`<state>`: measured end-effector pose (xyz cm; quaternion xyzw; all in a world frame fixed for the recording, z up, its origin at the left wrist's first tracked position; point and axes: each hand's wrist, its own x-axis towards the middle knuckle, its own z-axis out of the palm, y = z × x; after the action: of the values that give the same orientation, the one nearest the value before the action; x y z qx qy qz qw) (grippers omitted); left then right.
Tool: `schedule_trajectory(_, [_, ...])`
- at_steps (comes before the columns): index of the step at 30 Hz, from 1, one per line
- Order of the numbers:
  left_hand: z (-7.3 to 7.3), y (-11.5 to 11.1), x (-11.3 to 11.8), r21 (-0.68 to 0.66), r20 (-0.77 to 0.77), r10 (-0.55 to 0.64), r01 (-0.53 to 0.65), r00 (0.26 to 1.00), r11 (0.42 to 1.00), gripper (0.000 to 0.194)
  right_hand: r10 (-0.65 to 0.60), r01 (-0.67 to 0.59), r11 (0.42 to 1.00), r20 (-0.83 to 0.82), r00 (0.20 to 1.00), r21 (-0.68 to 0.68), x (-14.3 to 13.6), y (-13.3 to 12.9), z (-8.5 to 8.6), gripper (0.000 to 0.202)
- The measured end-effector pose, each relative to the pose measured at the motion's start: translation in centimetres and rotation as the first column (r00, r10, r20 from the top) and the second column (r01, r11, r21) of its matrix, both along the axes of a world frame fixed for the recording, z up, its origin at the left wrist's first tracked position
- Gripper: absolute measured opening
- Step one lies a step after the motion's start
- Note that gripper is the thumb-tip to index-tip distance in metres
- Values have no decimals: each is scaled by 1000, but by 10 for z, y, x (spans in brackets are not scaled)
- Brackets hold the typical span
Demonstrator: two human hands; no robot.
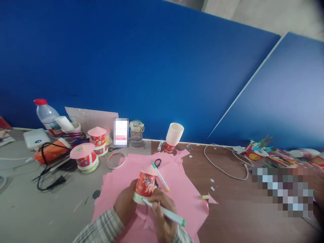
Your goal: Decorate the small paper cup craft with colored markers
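A red printed paper cup (145,185) stands upside down in the grip of my left hand (127,201), which holds it from the left side. Around the cup's lower rim runs a pale green band (138,198), and a pink paper piece (148,170) sits on top. My right hand (164,213) is closed around a white marker with a green end (172,216). The marker's tip is at the green band. Just behind the cup, another marker (161,177) with a teal end lies on pink paper sheets (184,199). Scissors (158,163) lie partly hidden behind the cup.
Two decorated cups with pink tops, one nearer (86,160) and one behind (98,140), stand left. Stacked white cups (174,135), a glass jar (136,133) and a bottle (49,118) line the blue partition (141,74). A black plug cable (55,183) and white cable (225,176) lie about.
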<state>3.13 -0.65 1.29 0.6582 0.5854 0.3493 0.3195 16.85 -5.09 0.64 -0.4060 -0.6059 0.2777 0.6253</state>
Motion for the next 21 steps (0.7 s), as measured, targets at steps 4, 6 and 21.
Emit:
schedule_trajectory(4, [4, 0, 1, -9, 0, 2, -2, 1000, 1000, 18, 18, -18, 1000, 20, 1000, 9, 0, -1, 1, 33])
schedule_trajectory(6, [6, 0, 2, -21, -9, 8, -8, 1000, 1000, 17, 12, -13, 1000, 50, 999, 11, 0, -2, 1, 31])
schedule_trajectory(21, [-2, 1, -1, -17, 32, -23, 24, 999, 1000, 21, 129, -136, 989, -109, 986, -58, 5, 2, 0, 28])
